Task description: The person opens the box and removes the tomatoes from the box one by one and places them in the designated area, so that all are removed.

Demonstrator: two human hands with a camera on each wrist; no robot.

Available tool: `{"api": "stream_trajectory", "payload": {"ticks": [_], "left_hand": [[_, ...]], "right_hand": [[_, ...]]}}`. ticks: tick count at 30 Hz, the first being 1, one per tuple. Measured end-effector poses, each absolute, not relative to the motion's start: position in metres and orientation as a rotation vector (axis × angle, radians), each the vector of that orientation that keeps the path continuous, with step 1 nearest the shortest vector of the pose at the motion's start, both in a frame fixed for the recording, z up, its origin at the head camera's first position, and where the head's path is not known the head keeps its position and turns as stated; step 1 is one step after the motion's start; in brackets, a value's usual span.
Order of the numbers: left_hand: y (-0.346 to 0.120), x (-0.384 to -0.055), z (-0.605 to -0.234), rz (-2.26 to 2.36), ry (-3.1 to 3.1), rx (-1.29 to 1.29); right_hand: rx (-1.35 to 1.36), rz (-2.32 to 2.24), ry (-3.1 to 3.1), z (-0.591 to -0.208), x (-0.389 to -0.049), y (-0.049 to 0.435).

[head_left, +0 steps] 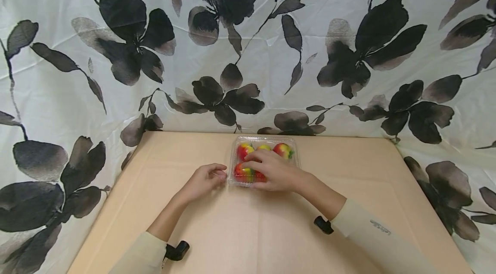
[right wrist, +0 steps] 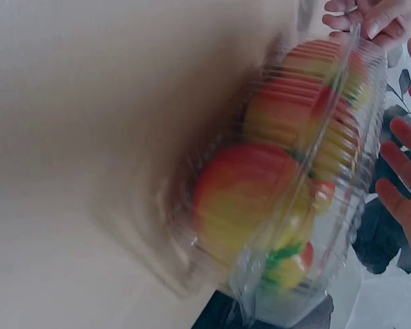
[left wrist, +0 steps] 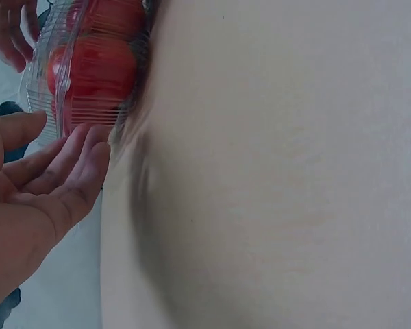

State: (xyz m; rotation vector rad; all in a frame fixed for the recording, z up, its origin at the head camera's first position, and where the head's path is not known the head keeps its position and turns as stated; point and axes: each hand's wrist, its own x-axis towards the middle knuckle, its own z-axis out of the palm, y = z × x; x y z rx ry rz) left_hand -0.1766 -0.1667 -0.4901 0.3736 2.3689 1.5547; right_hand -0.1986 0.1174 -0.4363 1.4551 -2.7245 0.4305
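A clear plastic clamshell box (head_left: 267, 139) lies on the table with several red-and-yellow fruits (head_left: 283, 150) inside. Its lid is down in the right wrist view, where green bits show on one fruit (right wrist: 250, 195). Beside the box's left end is my left hand (head_left: 205, 180), palm turned inward and fingers loosely bent, with fingertips right at the ribbed side in the left wrist view. My right hand (head_left: 276, 172) hovers over the lid, fingers spread and holding nothing; it hides the front right part of the box in the head view.
The box stands near the back edge of the light tan table (head_left: 333, 170). Behind it and at both sides hangs white cloth (head_left: 286, 63) with dark flower prints. Each wrist wears a small black camera, such as the left one (head_left: 177, 251).
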Motion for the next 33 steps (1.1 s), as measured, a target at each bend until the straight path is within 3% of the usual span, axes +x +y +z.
{"api": "stream_trajectory", "payload": {"ticks": [20,33], "left_hand": [[-0.163,-0.179,-0.495,1.682,2.042,0.161],[-0.166,-0.179,-0.495,1.728,1.967,0.159]], "right_hand": [[1.51,0.388,-2.66,-0.457,-0.193,0.087],[1.48,0.263,-2.525,-0.469,-0.192,0.071]]}}
